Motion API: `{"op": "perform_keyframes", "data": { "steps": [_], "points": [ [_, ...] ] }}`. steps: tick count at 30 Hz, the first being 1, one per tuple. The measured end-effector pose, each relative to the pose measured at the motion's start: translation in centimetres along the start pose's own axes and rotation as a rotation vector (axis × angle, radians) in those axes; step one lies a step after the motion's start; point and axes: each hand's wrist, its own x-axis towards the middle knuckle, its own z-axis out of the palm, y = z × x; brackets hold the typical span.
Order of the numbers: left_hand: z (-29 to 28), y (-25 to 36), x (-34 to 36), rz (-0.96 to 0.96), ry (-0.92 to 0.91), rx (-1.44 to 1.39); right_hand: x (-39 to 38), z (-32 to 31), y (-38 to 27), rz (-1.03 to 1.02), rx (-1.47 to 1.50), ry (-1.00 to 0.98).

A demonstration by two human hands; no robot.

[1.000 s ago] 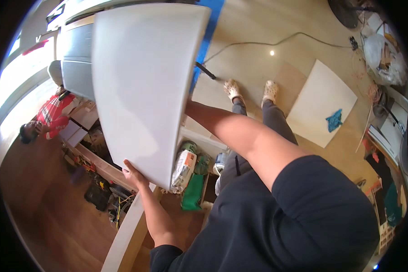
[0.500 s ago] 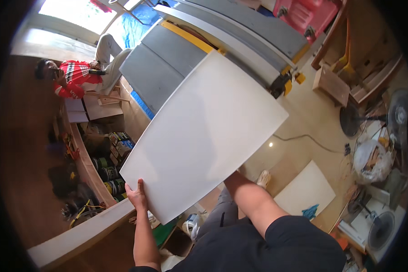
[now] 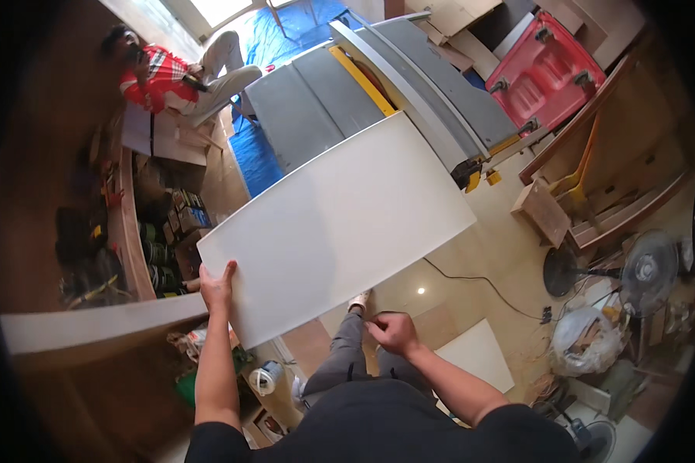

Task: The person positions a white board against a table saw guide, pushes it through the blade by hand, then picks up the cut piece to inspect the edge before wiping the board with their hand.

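Observation:
A large white panel [image 3: 336, 228] stretches from my left side to a grey machine table [image 3: 309, 100] with yellow and silver rails; its far end appears to rest on that table's edge. My left hand [image 3: 218, 287] is closed on the panel's near left edge, thumb over the top face. My right hand [image 3: 390, 332] is off the panel, below its near edge and in front of my legs, fingers curled with nothing visible in them.
A seated person in red [image 3: 158, 81] is at upper left, beside blue sheeting [image 3: 251, 158]. A red upturned cart [image 3: 544, 73], wooden frame [image 3: 544, 212], fan [image 3: 645, 274] and plastic bag [image 3: 583, 339] line the right. A cable [image 3: 486, 279] and loose board [image 3: 475, 355] lie on the floor.
The panel has swung from upright in view to lying crosswise, its far end now at the machine table. My right hand has come away from it; my left still grips it.

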Motion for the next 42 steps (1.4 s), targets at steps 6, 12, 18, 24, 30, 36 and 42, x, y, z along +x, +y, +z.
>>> {"op": "perform_keyframes", "data": {
  "steps": [6,12,18,24,30,36,42],
  "points": [
    [3.9,3.2,1.9,-0.085,-0.086,0.108,10.4,-13.9,-6.6,-0.404,-0.592,0.437],
    [2.2,3.4,1.7,-0.109,-0.114,0.094,10.3,-15.2,-5.8,-0.425,-0.905,0.163],
    [2.5,1.9,2.0,-0.061,-0.108,0.035,9.6,-15.6,-5.4,-0.461,-0.914,0.143],
    [2.9,2.4,1.8,-0.097,-0.125,0.016,10.1,-15.3,-5.5,-0.429,-0.888,0.21],
    [2.9,3.0,2.6,-0.11,-0.124,0.009,10.8,-15.6,-6.1,-0.434,-0.854,0.221],
    [3.2,2.4,3.3,-0.133,-0.103,0.019,11.5,-15.6,-6.4,-0.433,-0.848,0.208],
    [3.7,3.2,4.7,-0.135,-0.103,0.013,13.0,-15.8,-6.6,-0.434,-0.845,0.215]
  ]
}}
